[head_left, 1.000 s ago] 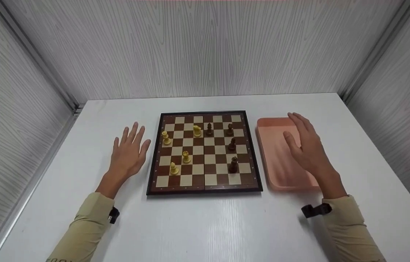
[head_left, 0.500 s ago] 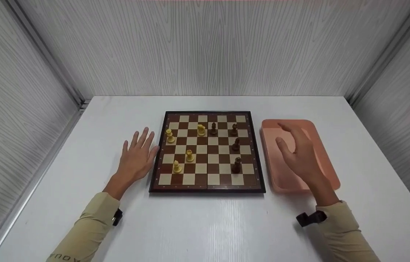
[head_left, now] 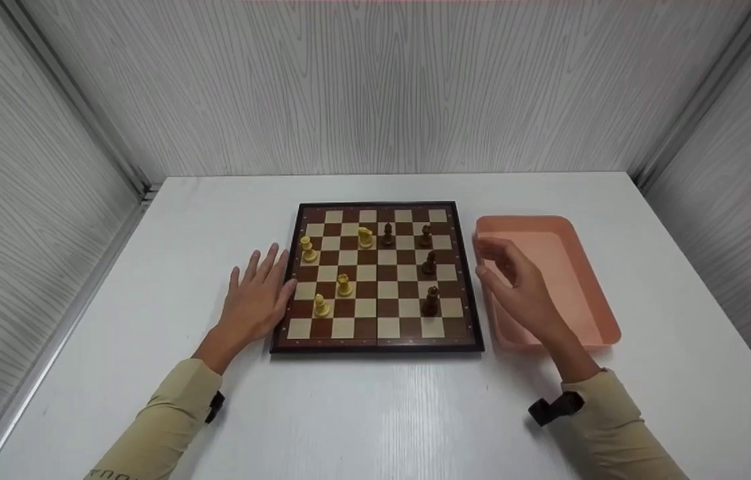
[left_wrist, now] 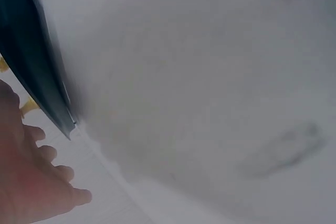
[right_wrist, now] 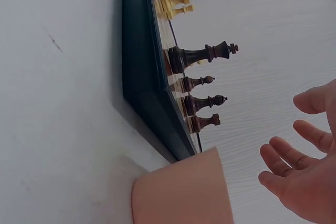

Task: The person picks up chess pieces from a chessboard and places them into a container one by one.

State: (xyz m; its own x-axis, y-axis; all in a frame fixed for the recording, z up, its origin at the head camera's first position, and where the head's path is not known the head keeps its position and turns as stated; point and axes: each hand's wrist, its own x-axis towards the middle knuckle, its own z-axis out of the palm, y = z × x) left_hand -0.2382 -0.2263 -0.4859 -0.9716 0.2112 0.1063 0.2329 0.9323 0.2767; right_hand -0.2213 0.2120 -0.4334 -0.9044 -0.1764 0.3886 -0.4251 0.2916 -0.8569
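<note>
A brown-and-cream chessboard [head_left: 385, 290] lies on the table with several chess pieces standing on it. Light ones include a knight [head_left: 365, 237] and a rook [head_left: 344, 285], both on the left half. On the right half, a dark king [right_wrist: 202, 56] stands nearest me, with dark bishops [right_wrist: 199, 103] and a dark rook [right_wrist: 205, 123] beyond it. My left hand [head_left: 255, 303] is at the board's left edge, fingers straight and thumb at the frame; firm contact cannot be told. Over the left side of a pink tray [head_left: 585, 267] hovers my right hand [head_left: 522, 290], loosely bent and holding nothing.
The tray stands just right of the board, with a narrow gap between them. White table surface [head_left: 375, 413] extends in front of the board. Wood-grain panels [head_left: 375, 87] close off the back and both sides.
My right hand has moved left across the tray toward the board, its fingers bending more. My left hand has shifted right to the board's edge. The pieces keep their squares.
</note>
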